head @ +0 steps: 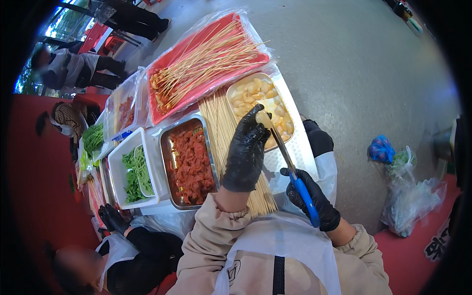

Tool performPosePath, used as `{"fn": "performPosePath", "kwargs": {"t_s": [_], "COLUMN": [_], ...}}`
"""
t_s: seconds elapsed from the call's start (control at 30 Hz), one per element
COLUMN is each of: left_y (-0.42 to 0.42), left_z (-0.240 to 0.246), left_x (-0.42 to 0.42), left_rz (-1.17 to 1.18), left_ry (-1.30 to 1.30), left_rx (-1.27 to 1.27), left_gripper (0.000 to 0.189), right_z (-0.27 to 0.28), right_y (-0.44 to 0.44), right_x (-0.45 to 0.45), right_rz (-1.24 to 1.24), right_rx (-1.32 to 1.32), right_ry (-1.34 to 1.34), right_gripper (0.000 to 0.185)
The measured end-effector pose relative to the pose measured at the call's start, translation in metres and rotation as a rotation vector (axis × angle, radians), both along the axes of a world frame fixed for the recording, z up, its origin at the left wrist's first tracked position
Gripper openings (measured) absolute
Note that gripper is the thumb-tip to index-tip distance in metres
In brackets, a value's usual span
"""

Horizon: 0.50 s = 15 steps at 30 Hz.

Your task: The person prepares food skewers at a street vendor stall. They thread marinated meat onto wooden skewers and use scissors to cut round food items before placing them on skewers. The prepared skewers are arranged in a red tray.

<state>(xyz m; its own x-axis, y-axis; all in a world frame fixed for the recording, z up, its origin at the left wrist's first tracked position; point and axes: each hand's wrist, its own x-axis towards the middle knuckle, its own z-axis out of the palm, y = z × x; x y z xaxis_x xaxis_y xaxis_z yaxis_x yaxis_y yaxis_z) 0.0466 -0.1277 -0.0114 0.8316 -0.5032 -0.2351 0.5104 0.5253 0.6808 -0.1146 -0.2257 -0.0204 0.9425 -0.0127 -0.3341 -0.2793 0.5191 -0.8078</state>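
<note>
My left hand (246,156), in a black glove, pinches a pale, rounded food piece (263,118) above a metal tray (229,96). In my right hand (318,202), gloved too, are blue-handled scissors (305,197). Their blades reach up to the food piece; whether they cut into it I cannot tell. Similar pale yellowish pieces (254,88) lie in the tray below. Left of that tray and partly under my left forearm runs a bundle of bare bamboo skewers (217,118).
A red tray (254,64) holds loaded skewers (206,62). Red sliced meat (191,166) fills a steel tray (165,147); green vegetables (136,177) sit in a white tub (117,167). A co-worker's gloved hands (113,218) are at the left. Plastic bags (409,202) lie on the floor.
</note>
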Motion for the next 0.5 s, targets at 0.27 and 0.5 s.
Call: {"fn": "performPosePath", "kwargs": {"t_s": [0.27, 0.5], "left_y": [0.007, 0.006], "left_z": [-0.01, -0.007], "left_x": [-0.013, -0.016], "left_rz": [-0.078, -0.094], "left_ry": [0.035, 0.068], "left_rx": [-0.216, -0.388], "left_gripper": [0.036, 0.033], "right_z": [0.006, 0.014], "right_y": [0.006, 0.009], "right_x": [0.0, 0.002], "right_rz": [-0.009, -0.027], "right_rx": [0.066, 0.278], "right_ry": [0.065, 0.243], "right_gripper": [0.04, 0.043]}}
